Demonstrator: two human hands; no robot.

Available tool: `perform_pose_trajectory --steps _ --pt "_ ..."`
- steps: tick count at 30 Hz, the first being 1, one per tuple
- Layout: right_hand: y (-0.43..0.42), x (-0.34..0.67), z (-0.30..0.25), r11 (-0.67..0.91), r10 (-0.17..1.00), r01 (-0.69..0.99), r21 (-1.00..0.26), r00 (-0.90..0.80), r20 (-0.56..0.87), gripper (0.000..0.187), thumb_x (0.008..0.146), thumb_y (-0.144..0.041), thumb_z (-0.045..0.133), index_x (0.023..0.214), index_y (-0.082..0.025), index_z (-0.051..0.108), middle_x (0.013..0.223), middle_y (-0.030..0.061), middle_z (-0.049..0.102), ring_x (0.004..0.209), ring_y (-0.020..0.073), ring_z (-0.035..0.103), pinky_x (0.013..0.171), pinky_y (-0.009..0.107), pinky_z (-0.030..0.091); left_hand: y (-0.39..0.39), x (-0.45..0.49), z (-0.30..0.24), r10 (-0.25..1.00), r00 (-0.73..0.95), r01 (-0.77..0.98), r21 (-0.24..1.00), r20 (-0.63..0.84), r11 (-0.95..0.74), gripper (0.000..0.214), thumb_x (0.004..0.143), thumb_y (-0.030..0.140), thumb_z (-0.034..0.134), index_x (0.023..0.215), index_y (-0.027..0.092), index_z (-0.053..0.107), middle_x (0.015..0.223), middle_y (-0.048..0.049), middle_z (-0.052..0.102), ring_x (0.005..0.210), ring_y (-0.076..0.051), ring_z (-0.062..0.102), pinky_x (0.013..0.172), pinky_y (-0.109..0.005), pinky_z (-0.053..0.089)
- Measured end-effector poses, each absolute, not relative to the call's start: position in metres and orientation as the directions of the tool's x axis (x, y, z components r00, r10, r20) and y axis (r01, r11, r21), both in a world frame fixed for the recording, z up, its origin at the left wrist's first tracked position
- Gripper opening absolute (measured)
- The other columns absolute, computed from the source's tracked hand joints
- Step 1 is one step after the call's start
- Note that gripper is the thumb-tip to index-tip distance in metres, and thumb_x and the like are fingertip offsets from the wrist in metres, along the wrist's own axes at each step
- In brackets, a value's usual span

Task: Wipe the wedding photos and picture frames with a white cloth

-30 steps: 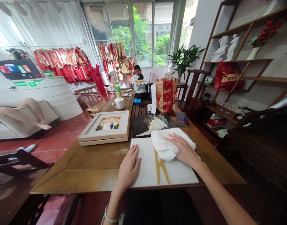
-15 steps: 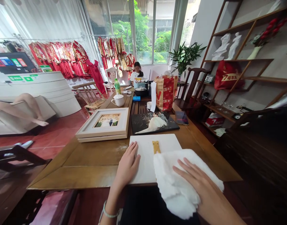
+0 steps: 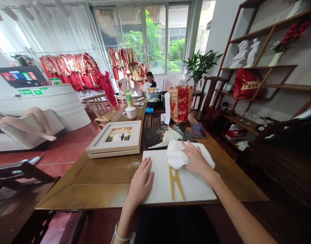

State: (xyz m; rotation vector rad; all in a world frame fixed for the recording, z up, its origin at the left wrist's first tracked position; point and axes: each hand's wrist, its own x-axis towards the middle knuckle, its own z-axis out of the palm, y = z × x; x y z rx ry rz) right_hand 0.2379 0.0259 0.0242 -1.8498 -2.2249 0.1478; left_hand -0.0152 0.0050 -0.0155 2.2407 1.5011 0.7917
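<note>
A white board (image 3: 157,183) lies flat at the near edge of the wooden table (image 3: 104,176), with a yellow stand piece (image 3: 174,181) on its back. My left hand (image 3: 141,183) rests flat on the board's left edge, fingers stretched out. My right hand (image 3: 197,162) presses a white cloth (image 3: 177,154) onto the far part of the board, fingers spread over it. The cloth is bunched under the palm and covers the top of the yellow piece.
A framed photo (image 3: 117,137) in a pale frame lies to the left, a dark photo print (image 3: 168,135) just beyond the board. Farther back stand a white cup (image 3: 130,112), a red bag (image 3: 180,103) and a seated person (image 3: 149,83). Wooden shelves (image 3: 262,78) line the right wall.
My right hand has swept the cloth from the board's near right corner back up to its far end. The left hand has stayed on the left edge.
</note>
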Motion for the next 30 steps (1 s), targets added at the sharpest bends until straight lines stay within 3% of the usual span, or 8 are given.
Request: perform_pose_trajectory --steps 4,7,11,14,19,22,25,30 --pt "0.0 0.238 0.02 0.194 0.981 0.949 -0.249 -0.184 0.063 0.073 0.066 -0.004 0.043 0.138 -0.012 0.039 0.147 0.0089 0.036 0.138 0.0253 0.024 0.109 0.052 0.023 0.005 -0.014 -0.016 0.919 0.294 0.742 0.543 0.264 -0.394 0.047 0.092 0.026 0.038 0.137 0.014 0.042 0.147 -0.0105 0.037 0.139 -0.024 0.029 0.113 -0.045 0.028" --pt "-0.039 0.237 0.019 0.24 0.971 0.942 -0.236 -0.232 0.059 0.086 0.059 -0.001 0.041 0.142 -0.021 0.033 0.148 0.004 0.034 0.139 0.0238 0.023 0.111 0.053 0.021 0.005 -0.014 -0.016 0.915 0.296 0.74 0.54 0.273 -0.401 0.047 0.091 0.026 0.038 0.137 0.015 0.042 0.147 -0.0098 0.038 0.139 -0.023 0.029 0.113 -0.045 0.028" --pt "-0.091 0.237 0.016 0.261 0.963 0.946 -0.19 -0.243 0.113 0.092 0.055 -0.003 0.04 0.142 -0.032 0.033 0.146 -0.002 0.037 0.136 0.026 0.03 0.108 0.056 0.025 0.005 -0.014 -0.015 0.913 0.3 0.738 0.54 0.276 -0.406 0.047 0.091 0.025 0.038 0.136 0.013 0.042 0.146 -0.0104 0.039 0.138 -0.023 0.029 0.113 -0.044 0.028" --pt "-0.105 0.238 0.015 0.233 0.972 0.958 -0.166 -0.225 0.068 0.094 0.051 -0.005 0.042 0.14 -0.035 0.036 0.143 -0.0033 0.042 0.133 0.029 0.036 0.103 0.057 0.033 0.005 -0.014 -0.015 0.909 0.3 0.732 0.541 0.291 -0.414 0.046 0.092 0.025 0.037 0.136 0.015 0.042 0.146 -0.0097 0.039 0.138 -0.023 0.03 0.112 -0.044 0.029" --pt "-0.064 0.238 0.021 0.173 0.982 0.976 -0.13 -0.162 0.096 0.081 0.055 -0.005 0.044 0.133 -0.025 0.05 0.137 0.0041 0.05 0.131 0.0298 0.037 0.109 0.057 0.02 0.005 -0.015 -0.018 0.904 0.301 0.722 0.547 0.304 -0.424 0.046 0.091 0.025 0.039 0.136 0.016 0.044 0.146 -0.0098 0.04 0.138 -0.024 0.031 0.112 -0.046 0.03" --pt "-0.021 0.236 0.025 0.168 0.984 0.975 -0.144 -0.157 0.086 0.067 0.062 -0.007 0.046 0.128 -0.014 0.053 0.144 0.0116 0.04 0.137 0.0319 0.025 0.11 0.057 0.018 0.005 -0.016 -0.02 0.9 0.299 0.718 0.547 0.318 -0.431 0.045 0.091 0.025 0.039 0.136 0.017 0.044 0.146 -0.0091 0.04 0.137 -0.024 0.031 0.111 -0.046 0.031" --pt "0.01 0.233 0.025 0.155 0.988 0.971 -0.182 -0.146 0.057 0.064 0.068 -0.009 0.044 0.132 -0.011 0.049 0.151 0.009 0.028 0.14 0.0316 0.016 0.11 0.057 0.016 0.005 -0.016 -0.02 0.901 0.296 0.723 0.543 0.317 -0.428 0.045 0.091 0.025 0.039 0.136 0.017 0.044 0.146 -0.0092 0.04 0.137 -0.024 0.032 0.111 -0.046 0.031" --pt "0.014 0.229 0.023 0.157 0.987 0.971 -0.182 -0.148 0.06 0.08 0.064 -0.005 0.044 0.142 -0.019 0.034 0.149 0.0027 0.032 0.14 0.0298 0.017 0.112 0.055 0.013 0.005 -0.016 -0.02 0.901 0.291 0.722 0.544 0.321 -0.427 0.045 0.091 0.025 0.039 0.136 0.018 0.044 0.146 -0.0087 0.04 0.137 -0.024 0.031 0.111 -0.046 0.031"
